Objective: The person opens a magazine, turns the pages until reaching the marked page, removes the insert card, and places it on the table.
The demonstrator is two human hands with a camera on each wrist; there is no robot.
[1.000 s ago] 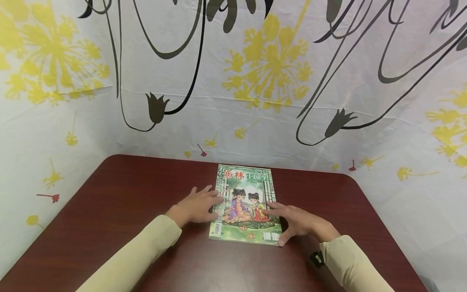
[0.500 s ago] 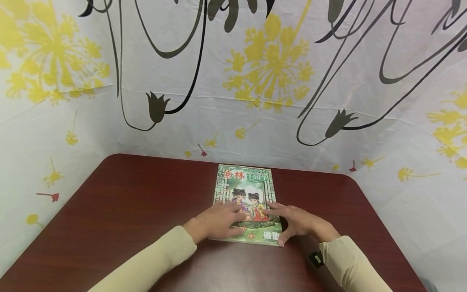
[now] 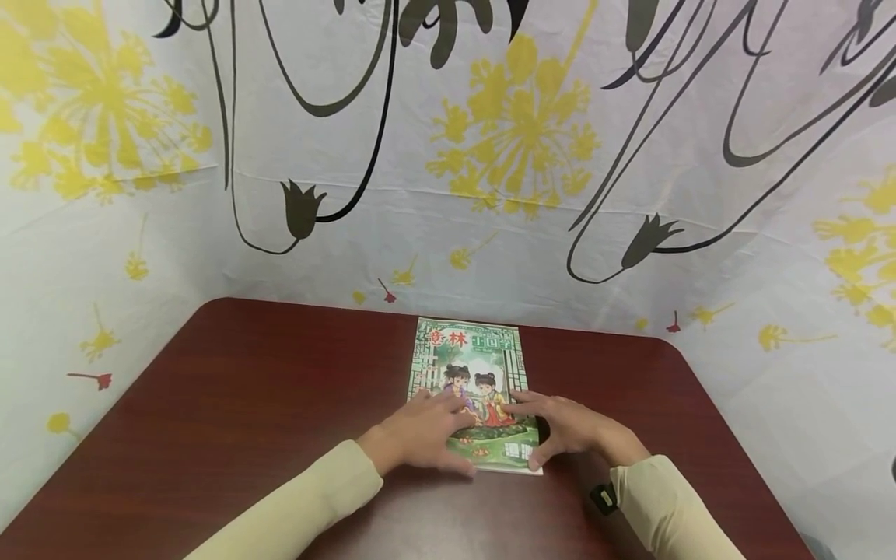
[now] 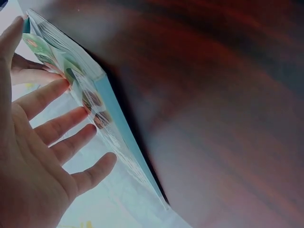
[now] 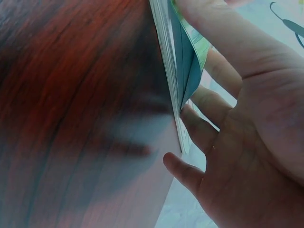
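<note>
A magazine (image 3: 469, 354) with a green illustrated cover lies face up on the table. My left hand (image 3: 423, 432) is spread over its lower left part, thumb at the front edge. In the left wrist view that hand (image 4: 42, 142) has its fingers apart over the cover, beside the pale blue spine (image 4: 121, 114). At the lower right corner is my right hand (image 3: 574, 428), thumb at the corner and fingers on the cover's right side. The right wrist view shows the cover edge (image 5: 192, 57) bowed up from the pages, between the thumb and fingers of that hand (image 5: 237, 123).
The dark red wooden table (image 3: 280, 373) has rounded far corners. White cloth (image 3: 350, 257) printed with yellow and dark flowers hangs behind it and along both sides. A black band (image 3: 604, 498) sits at the right wrist by the sleeve.
My left hand has moved right and nearer, from the magazine's left edge onto its lower part, and its thumb has dropped to the front edge. The right hand has stayed at its corner.
</note>
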